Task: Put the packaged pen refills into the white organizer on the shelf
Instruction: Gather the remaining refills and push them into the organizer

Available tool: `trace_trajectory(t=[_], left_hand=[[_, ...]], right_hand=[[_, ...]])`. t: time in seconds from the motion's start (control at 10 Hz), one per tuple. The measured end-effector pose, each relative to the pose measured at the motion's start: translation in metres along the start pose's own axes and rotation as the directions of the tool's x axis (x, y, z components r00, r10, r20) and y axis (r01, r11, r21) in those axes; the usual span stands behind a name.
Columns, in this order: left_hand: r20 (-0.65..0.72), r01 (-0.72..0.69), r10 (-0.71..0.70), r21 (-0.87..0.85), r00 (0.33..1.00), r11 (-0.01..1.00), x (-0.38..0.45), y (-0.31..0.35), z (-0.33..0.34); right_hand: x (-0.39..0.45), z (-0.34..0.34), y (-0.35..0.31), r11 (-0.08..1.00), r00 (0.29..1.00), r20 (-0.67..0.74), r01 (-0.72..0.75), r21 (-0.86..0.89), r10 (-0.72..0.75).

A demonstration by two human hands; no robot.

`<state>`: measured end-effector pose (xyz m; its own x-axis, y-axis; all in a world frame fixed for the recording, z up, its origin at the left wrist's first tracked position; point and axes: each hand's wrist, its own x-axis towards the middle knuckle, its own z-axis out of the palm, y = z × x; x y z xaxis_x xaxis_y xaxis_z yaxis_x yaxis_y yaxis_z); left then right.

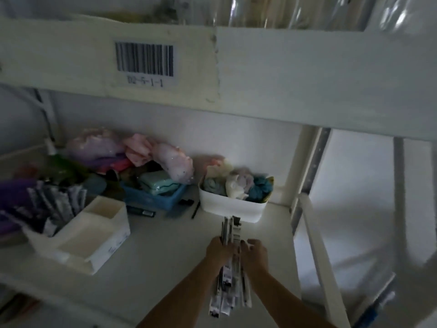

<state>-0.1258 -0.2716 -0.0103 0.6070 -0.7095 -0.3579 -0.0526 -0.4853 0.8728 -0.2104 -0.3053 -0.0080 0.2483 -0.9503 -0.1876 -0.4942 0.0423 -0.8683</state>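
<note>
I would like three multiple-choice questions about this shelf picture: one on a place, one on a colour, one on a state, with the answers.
1. Where is the white organizer relative to the hands?
A. to their left
B. to their right
C. right under them

2. What colour is the basket behind the organizer?
A. red
B. blue
C. black

3. How is the bundle of refills held?
A. by the left hand only
B. lying loose on the shelf
C. between both hands

Answers: 1 A, the organizer stands at the left of the shelf. 2 B, its rim is blue. 3 C, the left hand and right hand both grip it.
</note>
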Motion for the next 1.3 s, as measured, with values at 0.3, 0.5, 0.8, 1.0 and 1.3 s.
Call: trace_trajectory(t=[0.3, 0.5, 0.8, 1.0, 1.3], left_hand=[[-0.154, -0.230, 0.189, -0.318, 0.970, 0.920, -0.021, 0.026, -0.121], [-0.328, -0.485, 0.402, -0.230, 0.855, 0.844, -0.029, 0.028, -0.245], [-0.194, -0.645, 0.678, 0.211, 0.709, 0.735, -0.051, 0.007, -0.404], [-0.083, -0.622, 0.663, 0.277, 0.744, 0.733, -0.014, -0.025, -0.446], [0.347, -0.689, 0.769, 0.707, 0.537, 0.162, 0.008, -0.062, -0.475]], right_hand=[[-0.034, 0.086, -0.119, 0.943, 0.944, 0.262, 0.114, 0.312, -0.201], [-0.087, 0.171, -0.204, 0.828, 0.860, 0.208, 0.342, 0.444, -0.467], [-0.147, 0.275, -0.293, 0.679, 0.765, 0.136, 0.455, 0.577, -0.629], [-0.134, 0.341, -0.289, 0.640, 0.822, 0.010, 0.435, 0.633, -0.569], [-0.131, 0.358, -0.250, 0.583, 0.764, -0.302, 0.636, 0.506, -0.571]])
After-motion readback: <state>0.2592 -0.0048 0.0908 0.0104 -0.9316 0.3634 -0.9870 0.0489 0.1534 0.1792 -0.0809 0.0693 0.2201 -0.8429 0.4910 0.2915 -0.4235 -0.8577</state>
